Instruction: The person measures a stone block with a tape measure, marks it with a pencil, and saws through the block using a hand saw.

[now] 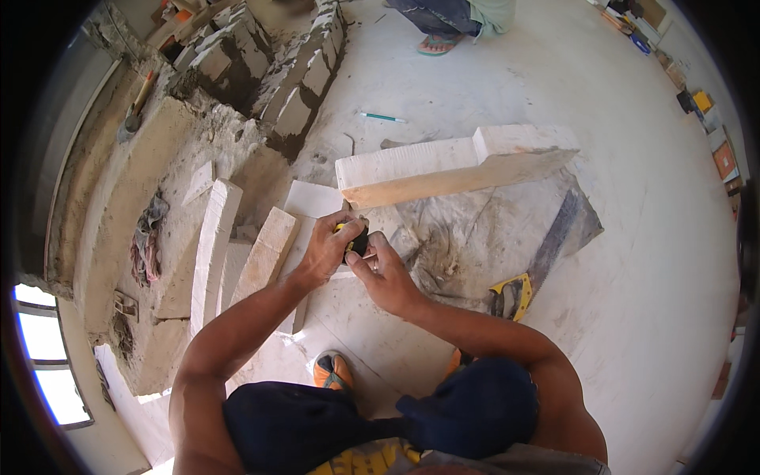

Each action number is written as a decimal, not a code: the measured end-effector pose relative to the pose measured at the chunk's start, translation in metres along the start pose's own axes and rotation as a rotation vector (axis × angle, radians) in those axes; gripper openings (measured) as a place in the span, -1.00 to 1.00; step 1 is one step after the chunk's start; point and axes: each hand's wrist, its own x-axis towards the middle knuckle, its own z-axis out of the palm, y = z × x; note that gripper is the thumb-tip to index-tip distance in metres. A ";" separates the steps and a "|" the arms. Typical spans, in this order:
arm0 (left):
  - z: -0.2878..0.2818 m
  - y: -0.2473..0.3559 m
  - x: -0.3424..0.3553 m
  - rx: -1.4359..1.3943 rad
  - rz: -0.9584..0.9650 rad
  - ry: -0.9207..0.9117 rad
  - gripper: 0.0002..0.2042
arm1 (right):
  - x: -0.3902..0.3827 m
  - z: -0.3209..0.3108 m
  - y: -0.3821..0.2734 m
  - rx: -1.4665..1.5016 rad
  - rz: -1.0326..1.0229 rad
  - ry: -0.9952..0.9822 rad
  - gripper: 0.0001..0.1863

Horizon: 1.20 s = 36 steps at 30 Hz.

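Both my hands meet in the middle of the view over a small black and yellow tape measure (359, 241). My left hand (321, 252) is closed around its case from the left. The fingers of my right hand (388, 279) pinch at its lower right side; the exact part between them is too small to make out. Just beyond lies a long pale block (419, 170) with a stepped top. A white block (315, 198) and a narrow cut block (267, 252) lie left of my hands. To the right, a handsaw (516, 295) with a yellow and black handle rests partly on a dusty plastic sheet (443, 237).
A mortared block wall (305, 99) and rough masonry ledge (127, 237) run along the left, with a hammer (138, 107) and a rag (147, 241) on them. A green pen (383, 118) lies on the floor ahead. Another person's sandalled foot (440, 46) is at the far side.
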 end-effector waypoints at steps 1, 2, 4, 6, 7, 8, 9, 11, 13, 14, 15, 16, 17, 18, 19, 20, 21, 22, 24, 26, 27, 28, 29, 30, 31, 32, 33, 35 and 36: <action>-0.008 -0.003 0.002 -0.050 -0.069 -0.068 -0.59 | 0.010 -0.015 0.004 0.001 0.067 -0.082 -0.57; -0.016 -0.005 0.003 -0.100 -0.136 -0.137 -0.59 | 0.017 -0.027 0.004 0.003 0.134 -0.162 -0.56; -0.021 0.002 -0.002 -0.117 -0.245 -0.215 -0.52 | 0.021 -0.038 0.002 0.073 0.120 -0.017 -0.57; -0.023 0.000 0.000 -0.098 -0.307 -0.268 -0.47 | 0.021 -0.042 -0.005 0.086 0.058 0.047 -0.63; -0.024 -0.001 0.001 -0.089 -0.333 -0.299 -0.43 | 0.022 -0.044 -0.006 0.094 0.058 -0.008 -0.66; -0.023 -0.003 0.001 -0.053 -0.329 -0.328 -0.41 | 0.024 -0.044 -0.008 0.103 0.058 -0.065 -0.69; -0.022 -0.004 0.001 -0.017 -0.326 -0.355 -0.38 | 0.024 -0.045 -0.008 0.111 0.057 -0.122 -0.72; -0.018 0.001 -0.001 0.075 -0.312 -0.411 -0.36 | 0.024 -0.049 0.002 0.133 0.084 -0.151 -0.76; -0.018 0.009 -0.006 0.191 -0.287 -0.457 -0.36 | 0.022 -0.050 0.006 0.110 0.119 -0.166 -0.78; -0.019 0.012 -0.005 0.273 -0.290 -0.484 -0.41 | 0.020 -0.049 0.005 0.076 0.140 -0.166 -0.79; -0.021 0.015 -0.001 0.354 -0.293 -0.510 -0.45 | 0.019 -0.048 0.005 0.042 0.161 -0.165 -0.80; -0.024 0.019 0.004 0.435 -0.294 -0.539 -0.50 | 0.018 -0.051 0.001 0.077 0.149 -0.125 -0.80; -0.027 0.024 0.006 0.465 -0.349 -0.553 -0.52 | 0.018 -0.056 -0.005 0.112 0.139 -0.084 -0.79; -0.034 0.031 0.009 0.495 -0.404 -0.567 -0.54 | 0.018 -0.063 -0.011 0.146 0.131 -0.044 -0.79; -0.043 0.035 0.012 0.530 -0.458 -0.578 -0.56 | 0.021 -0.077 -0.019 0.089 0.106 0.003 -0.78; -0.059 0.032 0.015 0.558 -0.453 -0.593 -0.57 | 0.026 -0.093 -0.027 0.034 0.080 0.044 -0.76; -0.072 0.040 0.019 0.639 -0.414 -0.575 -0.59 | 0.029 -0.109 -0.034 0.027 0.042 0.072 -0.75; -0.079 0.053 0.021 0.642 -0.448 -0.530 -0.60 | 0.032 -0.127 -0.039 0.017 0.004 0.110 -0.74; -0.119 0.043 0.031 0.596 -0.210 -0.489 -0.58 | 0.049 -0.153 -0.027 -0.001 -0.019 0.279 -0.76; -0.125 0.070 0.040 0.916 -0.299 -0.471 -0.56 | 0.056 -0.186 -0.029 0.061 0.016 0.394 -0.77; -0.126 0.080 0.044 1.077 -0.338 -0.459 -0.55 | 0.057 -0.199 -0.029 0.090 0.030 0.454 -0.77; -0.130 0.082 0.045 1.086 -0.387 -0.420 -0.54 | 0.060 -0.199 -0.033 0.094 0.019 0.452 -0.77; -0.135 0.082 0.046 1.094 -0.436 -0.381 -0.53 | 0.062 -0.200 -0.036 0.098 0.007 0.451 -0.77; -0.139 0.083 0.046 1.101 -0.485 -0.344 -0.51 | 0.065 -0.200 -0.039 0.103 -0.004 0.451 -0.77; -0.137 0.084 0.049 1.077 -0.549 -0.349 -0.50 | 0.067 -0.202 -0.040 0.062 -0.033 0.415 -0.76; -0.134 0.086 0.052 1.052 -0.613 -0.354 -0.49 | 0.070 -0.204 -0.040 0.021 -0.062 0.378 -0.75; -0.130 0.087 0.057 1.026 -0.677 -0.361 -0.48 | 0.073 -0.207 -0.041 -0.019 -0.090 0.341 -0.74; -0.130 0.083 0.074 0.969 -0.693 -0.381 -0.47 | 0.081 -0.216 -0.044 -0.244 -0.148 0.309 -0.74; -0.134 0.082 0.082 0.941 -0.703 -0.385 -0.46 | 0.085 -0.219 -0.046 -0.354 -0.179 0.287 -0.74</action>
